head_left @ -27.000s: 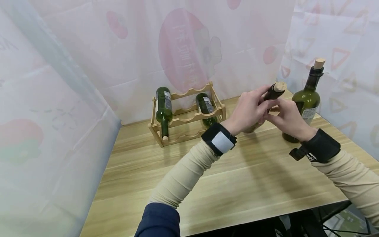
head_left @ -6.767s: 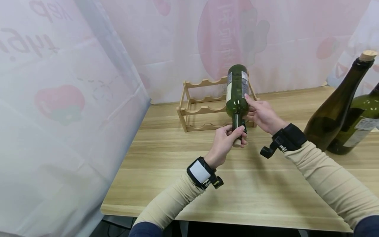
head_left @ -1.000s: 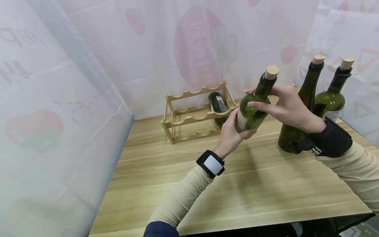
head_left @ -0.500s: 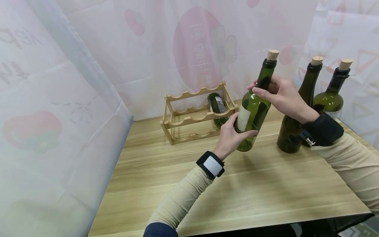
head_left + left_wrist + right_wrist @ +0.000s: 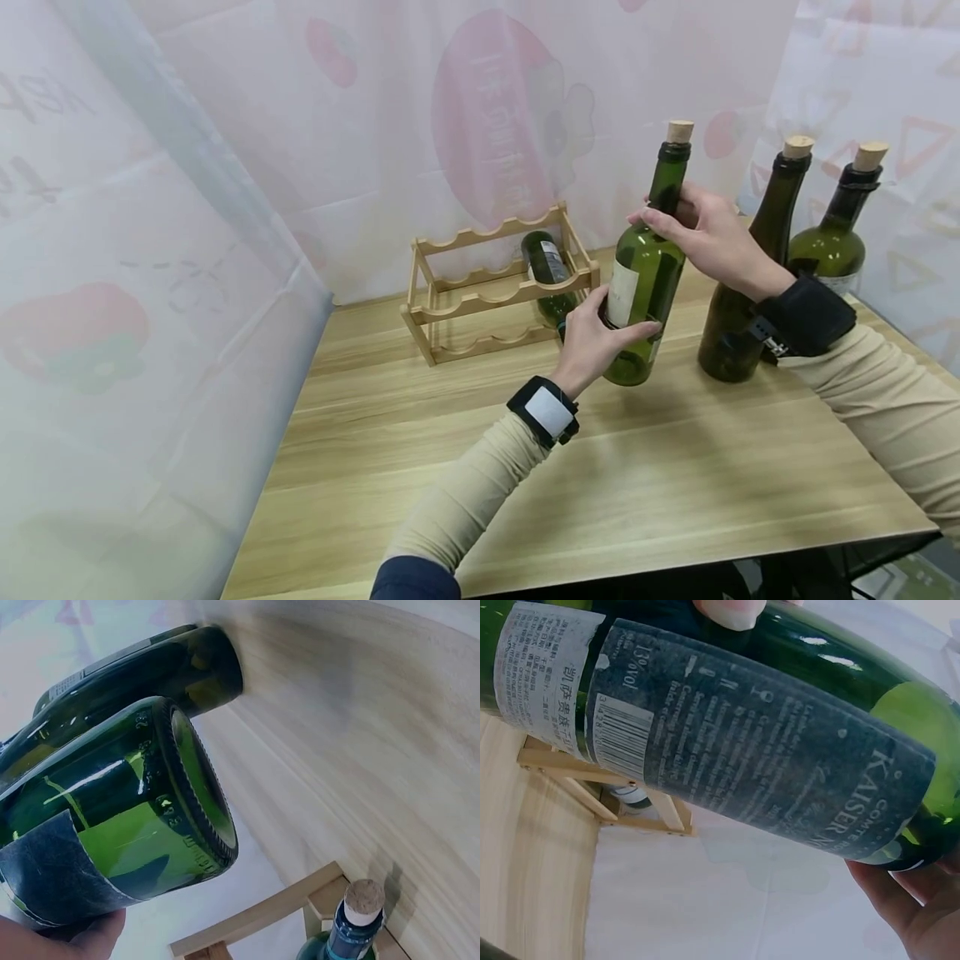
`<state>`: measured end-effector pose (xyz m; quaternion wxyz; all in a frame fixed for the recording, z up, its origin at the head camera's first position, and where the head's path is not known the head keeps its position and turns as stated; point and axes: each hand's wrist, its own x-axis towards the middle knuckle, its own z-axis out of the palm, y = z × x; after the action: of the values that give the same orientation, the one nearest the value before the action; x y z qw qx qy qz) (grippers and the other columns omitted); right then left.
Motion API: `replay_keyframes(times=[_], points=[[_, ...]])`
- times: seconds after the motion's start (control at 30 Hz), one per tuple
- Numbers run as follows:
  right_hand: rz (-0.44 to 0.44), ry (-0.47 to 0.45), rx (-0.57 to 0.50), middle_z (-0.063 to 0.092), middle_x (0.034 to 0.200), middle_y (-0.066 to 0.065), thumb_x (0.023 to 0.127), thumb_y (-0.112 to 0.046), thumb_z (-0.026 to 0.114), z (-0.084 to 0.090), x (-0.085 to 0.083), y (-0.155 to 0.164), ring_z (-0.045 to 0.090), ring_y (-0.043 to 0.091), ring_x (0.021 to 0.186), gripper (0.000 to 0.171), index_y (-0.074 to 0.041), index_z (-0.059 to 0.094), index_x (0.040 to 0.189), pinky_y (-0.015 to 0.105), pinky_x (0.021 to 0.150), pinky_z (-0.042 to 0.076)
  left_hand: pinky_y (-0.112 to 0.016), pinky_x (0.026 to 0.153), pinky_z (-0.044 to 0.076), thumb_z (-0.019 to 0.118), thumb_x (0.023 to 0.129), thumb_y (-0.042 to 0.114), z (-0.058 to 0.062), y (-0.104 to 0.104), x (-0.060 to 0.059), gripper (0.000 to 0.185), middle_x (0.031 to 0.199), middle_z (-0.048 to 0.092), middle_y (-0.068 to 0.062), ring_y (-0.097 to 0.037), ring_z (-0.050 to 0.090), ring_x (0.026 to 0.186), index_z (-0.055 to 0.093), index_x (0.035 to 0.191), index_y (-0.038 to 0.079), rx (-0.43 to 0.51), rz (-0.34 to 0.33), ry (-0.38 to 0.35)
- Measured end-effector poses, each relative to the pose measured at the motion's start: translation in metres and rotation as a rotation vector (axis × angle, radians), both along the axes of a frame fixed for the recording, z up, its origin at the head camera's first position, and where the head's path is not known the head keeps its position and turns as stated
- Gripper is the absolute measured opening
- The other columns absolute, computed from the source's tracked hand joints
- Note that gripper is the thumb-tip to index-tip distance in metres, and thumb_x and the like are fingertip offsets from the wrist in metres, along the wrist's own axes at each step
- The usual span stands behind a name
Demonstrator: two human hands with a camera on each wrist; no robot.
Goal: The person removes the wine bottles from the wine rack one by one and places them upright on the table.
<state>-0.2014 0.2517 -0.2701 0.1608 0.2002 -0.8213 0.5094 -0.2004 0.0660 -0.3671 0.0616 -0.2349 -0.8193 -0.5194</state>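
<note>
A green wine bottle (image 5: 637, 287) with a cork in its neck is held nearly upright, leaning slightly right. My left hand (image 5: 592, 346) grips its lower body, thumb across the front. Around the lower neck and shoulder curl the fingers of my right hand (image 5: 712, 237). The left wrist view shows the bottle's base (image 5: 202, 780) from underneath, off the table. Its printed back label (image 5: 757, 742) faces the right wrist camera. Behind my left hand stands a wooden wine rack (image 5: 442, 312), where another green bottle (image 5: 551, 262) lies cork-end forward in the lower right slot.
To the right, a darker corked bottle (image 5: 731, 333) stands upright, with another corked green bottle (image 5: 828, 250) close behind it. The wooden table (image 5: 360, 467) is bounded by printed curtains (image 5: 225, 125) at the back and sides.
A bottle was held cork-down over the rack 6.8 s ago. Over the last second, the held bottle has swung from tilted to nearly upright. The rack's upper left bottle, there 27 s ago, is gone.
</note>
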Motion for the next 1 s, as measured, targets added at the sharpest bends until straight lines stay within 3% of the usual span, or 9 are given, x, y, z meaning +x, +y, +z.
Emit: replay_keyframes(times=[0.23, 0.67, 1.0], points=[[-0.008, -0.014, 0.006, 0.071, 0.112, -0.004, 0.100, -0.027, 0.053, -0.002, 0.005, 0.008, 0.064, -0.006, 0.097, 0.036, -0.003, 0.050, 0.127, 0.010, 0.080, 0.050, -0.019, 0.073, 0.053, 0.083, 0.073, 0.040, -0.003, 0.009, 0.002, 0.060, 0.108, 0.068, 0.001, -0.004, 0.064, 0.089, 0.059, 0.124, 0.021, 0.012, -0.030, -0.020], [-0.056, -0.005, 0.032, 0.071, 0.106, -0.015, 0.099, -0.026, 0.054, -0.004, 0.019, 0.023, 0.064, -0.007, 0.095, 0.030, -0.007, 0.053, 0.123, 0.008, 0.078, 0.048, -0.017, 0.070, 0.052, 0.084, 0.072, 0.042, -0.004, 0.023, 0.011, 0.059, 0.104, 0.069, 0.002, -0.002, 0.063, 0.084, 0.060, 0.122, 0.021, -0.017, -0.043, -0.023], [-0.102, -0.003, 0.057, 0.069, 0.103, -0.021, 0.100, -0.026, 0.053, -0.003, 0.029, 0.037, 0.063, -0.008, 0.094, 0.031, -0.007, 0.053, 0.123, 0.008, 0.074, 0.048, -0.016, 0.069, 0.053, 0.082, 0.074, 0.041, -0.002, 0.036, 0.017, 0.060, 0.103, 0.068, 0.003, -0.002, 0.063, 0.082, 0.058, 0.125, 0.022, -0.002, -0.108, -0.044]])
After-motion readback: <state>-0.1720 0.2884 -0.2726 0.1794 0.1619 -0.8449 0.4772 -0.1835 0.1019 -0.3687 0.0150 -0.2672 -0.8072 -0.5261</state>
